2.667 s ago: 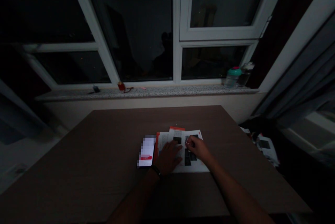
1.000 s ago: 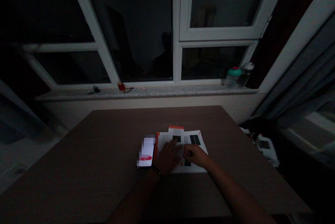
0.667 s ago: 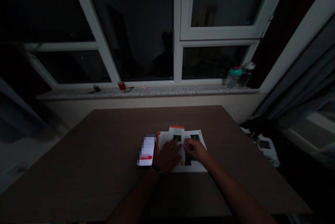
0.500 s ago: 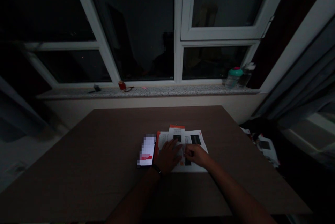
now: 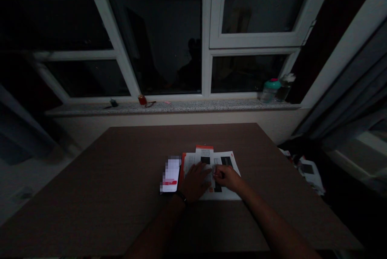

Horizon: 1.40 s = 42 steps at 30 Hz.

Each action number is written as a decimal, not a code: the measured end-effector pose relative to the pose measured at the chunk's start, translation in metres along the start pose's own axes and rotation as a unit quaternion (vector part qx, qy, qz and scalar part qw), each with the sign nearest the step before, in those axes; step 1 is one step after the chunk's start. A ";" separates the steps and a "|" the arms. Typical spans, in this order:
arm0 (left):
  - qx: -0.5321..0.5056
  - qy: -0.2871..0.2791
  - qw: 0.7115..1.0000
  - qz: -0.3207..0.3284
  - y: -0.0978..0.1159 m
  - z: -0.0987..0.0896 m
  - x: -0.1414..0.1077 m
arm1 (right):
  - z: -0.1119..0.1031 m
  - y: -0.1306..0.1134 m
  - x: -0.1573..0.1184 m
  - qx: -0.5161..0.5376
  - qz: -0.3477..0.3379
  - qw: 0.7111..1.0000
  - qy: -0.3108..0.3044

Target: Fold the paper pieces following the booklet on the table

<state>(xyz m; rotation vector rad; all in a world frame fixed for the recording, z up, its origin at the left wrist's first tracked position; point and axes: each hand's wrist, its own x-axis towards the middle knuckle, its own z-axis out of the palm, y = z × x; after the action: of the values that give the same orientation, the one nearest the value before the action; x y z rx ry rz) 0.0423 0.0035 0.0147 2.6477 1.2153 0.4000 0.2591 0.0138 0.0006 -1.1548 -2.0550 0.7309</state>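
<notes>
A printed booklet or sheet with an orange left edge lies on the brown table. Across it rests a narrower printed strip with an orange top, sticking out past the far edge. My left hand, a dark band at its wrist, presses down with fingers spread over the strip. Just to its right, my right hand is closed in a pinch at the strip's right edge. Whatever sits between those fingers is too small and dark to make out. A lit phone lies left of the booklet.
Beyond the table, a speckled windowsill carries a small red jar, a dark little item and a teal-lidded bottle beside a clear bottle. Printed papers lie low at the right, past the table edge.
My right hand's fingers have shifted very slightly at the strip's edge. My left hand stays spread in place, and the whole view has drifted a little.
</notes>
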 end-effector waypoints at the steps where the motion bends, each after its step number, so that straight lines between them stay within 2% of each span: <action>1: 0.001 -0.001 1.000 0.002 0.000 0.000 0.000 | 0.000 0.000 -0.002 0.002 -0.007 1.000 -0.012; 4: 0.007 -0.005 1.000 0.002 0.000 0.000 -0.001 | 0.000 0.001 -0.002 -0.001 -0.029 0.999 -0.021; 8: 0.025 -0.003 0.999 -0.037 -0.002 0.002 0.000 | 0.000 0.001 0.008 -0.018 -0.026 0.999 0.028; 11: 0.031 -0.012 0.998 -0.045 -0.001 0.002 0.001 | 0.000 0.001 0.013 -0.019 -0.019 0.999 0.041; 16: 0.026 -0.019 0.998 -0.048 0.000 -0.001 0.002 | 0.000 0.000 0.006 0.008 -0.015 1.000 0.000; 21: 0.016 -0.009 0.999 -0.041 -0.004 0.003 0.002 | -0.003 -0.006 -0.001 0.012 -0.041 0.998 -0.051; 23: 0.015 -0.006 0.999 -0.039 -0.005 0.004 0.001 | -0.003 -0.008 0.001 0.006 -0.042 0.998 -0.040; 28: 0.017 -0.011 0.999 -0.046 -0.003 0.003 0.001 | -0.001 -0.006 0.013 -0.010 -0.017 0.999 0.032; 30: 0.014 -0.020 0.998 -0.051 -0.002 0.001 0.002 | 0.000 -0.003 0.014 -0.004 -0.015 0.999 0.036; 33: 0.012 -0.020 0.998 -0.052 -0.001 -0.001 0.002 | 0.000 -0.001 0.010 0.009 -0.018 1.000 0.020; 39: 0.012 -0.009 0.999 -0.046 -0.002 0.002 0.002 | -0.003 -0.005 -0.004 0.035 -0.027 0.998 -0.051; 42: 0.011 -0.004 0.999 -0.038 -0.003 0.002 0.002 | -0.003 -0.005 -0.005 0.026 -0.020 0.998 -0.049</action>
<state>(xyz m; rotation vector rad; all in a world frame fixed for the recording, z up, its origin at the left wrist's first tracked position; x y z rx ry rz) 0.0424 0.0067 0.0125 2.6084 1.3204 0.3652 0.2610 0.0074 0.0048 -1.0641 -2.1214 0.8316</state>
